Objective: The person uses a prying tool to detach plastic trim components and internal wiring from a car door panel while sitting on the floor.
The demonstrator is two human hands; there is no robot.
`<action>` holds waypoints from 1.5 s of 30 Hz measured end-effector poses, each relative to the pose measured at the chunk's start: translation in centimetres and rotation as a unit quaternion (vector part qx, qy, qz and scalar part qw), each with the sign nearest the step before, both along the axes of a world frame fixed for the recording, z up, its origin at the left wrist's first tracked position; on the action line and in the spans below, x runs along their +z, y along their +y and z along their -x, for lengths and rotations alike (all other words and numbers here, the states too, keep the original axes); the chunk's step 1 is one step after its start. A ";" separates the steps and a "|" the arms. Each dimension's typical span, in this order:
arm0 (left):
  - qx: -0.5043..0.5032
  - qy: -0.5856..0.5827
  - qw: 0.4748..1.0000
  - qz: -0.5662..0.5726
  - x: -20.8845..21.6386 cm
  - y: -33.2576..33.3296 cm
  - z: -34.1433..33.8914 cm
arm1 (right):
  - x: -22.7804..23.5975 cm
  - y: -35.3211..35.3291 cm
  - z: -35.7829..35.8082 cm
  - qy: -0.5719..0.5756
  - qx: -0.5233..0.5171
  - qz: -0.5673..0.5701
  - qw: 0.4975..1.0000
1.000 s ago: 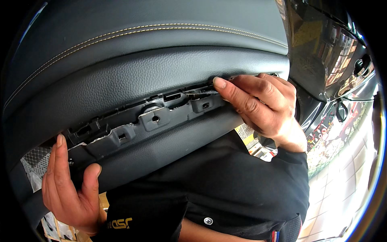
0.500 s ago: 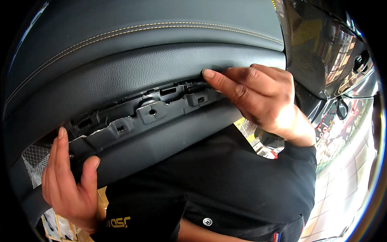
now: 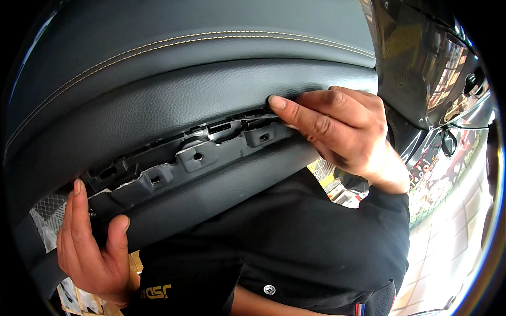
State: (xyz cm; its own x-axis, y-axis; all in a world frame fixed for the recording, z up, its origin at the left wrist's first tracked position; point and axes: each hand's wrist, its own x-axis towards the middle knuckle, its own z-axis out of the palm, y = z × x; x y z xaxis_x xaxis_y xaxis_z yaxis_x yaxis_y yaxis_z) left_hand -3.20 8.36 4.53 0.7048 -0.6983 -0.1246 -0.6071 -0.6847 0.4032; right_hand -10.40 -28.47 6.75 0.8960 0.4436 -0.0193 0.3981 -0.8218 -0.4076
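Note:
A black leather-covered panel with a curved double line of pale stitching spans the view. Below its padded roll, a long gap exposes a black plastic frame with tabs, small holes and rough pale edges. A smooth black padded strip runs beneath the frame. My right hand has its fingers bent and pressed together at the right end of the gap, pinching the panel's edge; part of the grip is hidden. My left hand is open at the gap's left end, fingers extended and thumb apart, near the strip.
Glossy black bodywork with reflections stands at the right. Silvery mesh-patterned material shows beyond my left fingers. My black-clothed lap and torso lie close below the strip. Pale tiled floor appears at the lower right.
The left fingertips sit slightly lower along the gap's left end. My right hand keeps its grip, with barely any shift. The panel and frame look almost the same.

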 end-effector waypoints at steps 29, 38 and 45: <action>-0.006 0.002 1.000 -0.006 -0.1 0.7 0.1 | -0.3 0.5 0.8 -0.124 0.054 0.140 0.981; -0.012 -0.001 1.000 -0.012 -0.2 0.6 0.0 | -0.5 0.4 1.0 -0.059 0.017 0.073 0.995; -0.006 0.000 1.000 -0.016 0.0 0.8 0.1 | 0.0 0.4 0.2 -0.038 0.029 0.050 0.998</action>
